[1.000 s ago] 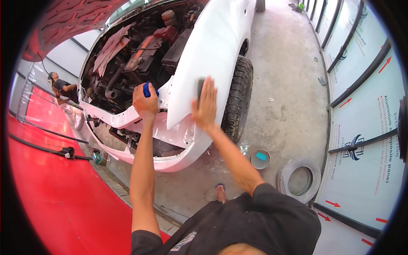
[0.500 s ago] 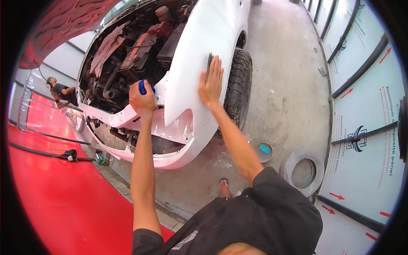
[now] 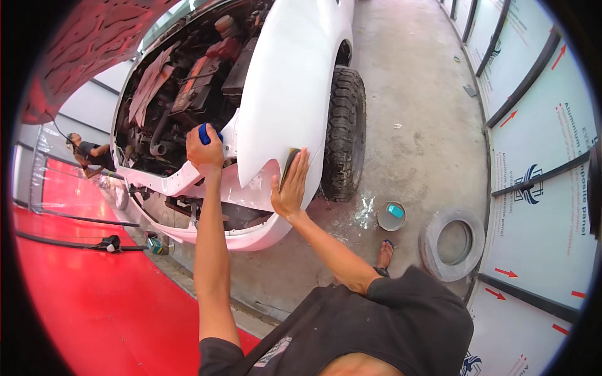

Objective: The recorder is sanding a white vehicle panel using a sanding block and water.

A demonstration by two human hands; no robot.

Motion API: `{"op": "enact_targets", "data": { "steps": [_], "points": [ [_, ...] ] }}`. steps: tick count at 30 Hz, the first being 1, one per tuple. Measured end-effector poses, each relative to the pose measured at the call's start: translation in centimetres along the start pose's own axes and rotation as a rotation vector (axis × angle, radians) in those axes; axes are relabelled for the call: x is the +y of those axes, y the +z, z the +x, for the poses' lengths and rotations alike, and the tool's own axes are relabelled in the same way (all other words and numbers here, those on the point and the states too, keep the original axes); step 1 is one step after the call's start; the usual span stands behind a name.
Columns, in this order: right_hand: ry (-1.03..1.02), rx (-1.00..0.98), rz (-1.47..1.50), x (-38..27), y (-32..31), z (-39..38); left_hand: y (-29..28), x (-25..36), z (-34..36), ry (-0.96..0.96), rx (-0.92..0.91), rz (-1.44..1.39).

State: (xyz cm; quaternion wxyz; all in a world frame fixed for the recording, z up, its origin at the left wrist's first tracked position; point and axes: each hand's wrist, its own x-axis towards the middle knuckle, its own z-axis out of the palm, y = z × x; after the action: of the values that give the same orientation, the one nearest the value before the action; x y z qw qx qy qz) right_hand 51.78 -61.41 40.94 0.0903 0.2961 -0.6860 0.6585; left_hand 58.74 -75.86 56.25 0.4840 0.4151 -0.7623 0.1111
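My right hand (image 3: 290, 188) is pressed, fingers stretched and together, against the white car fender (image 3: 282, 94), low on its front corner. Under its palm and fingers is a thin dark sanding pad (image 3: 289, 164) with a yellowish edge; the hand hides most of it. My left hand (image 3: 204, 153) is closed around a blue object (image 3: 209, 133), a sponge or a cloth by its look, beside the engine bay's edge. Most of that object is covered by the fingers.
The open engine bay (image 3: 188, 94) lies left of the fender, a black tyre (image 3: 345, 131) right of it. On the floor are a round pan (image 3: 384, 219) holding a teal block (image 3: 395, 210) and a grey loose tyre (image 3: 433, 250). Another person (image 3: 91, 150) is at the far left.
My right hand has slid down and left along the fender with the sanding pad. My left hand, still closed on the blue object, has barely shifted. My foot shows further right.
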Motion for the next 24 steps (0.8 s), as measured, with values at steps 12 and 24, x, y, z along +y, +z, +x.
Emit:
{"op": "enact_targets", "data": {
  "steps": [12,24],
  "points": [
    [0.012,0.008,0.0,-1.5,-0.4,-3.9,0.2,-0.5,-0.1,0.058,0.003,-0.031],
    [0.098,0.04,0.01,-1.6,0.4,-2.2,0.2,-0.4,0.2,0.058,-0.017,-0.013]
  ]
}}
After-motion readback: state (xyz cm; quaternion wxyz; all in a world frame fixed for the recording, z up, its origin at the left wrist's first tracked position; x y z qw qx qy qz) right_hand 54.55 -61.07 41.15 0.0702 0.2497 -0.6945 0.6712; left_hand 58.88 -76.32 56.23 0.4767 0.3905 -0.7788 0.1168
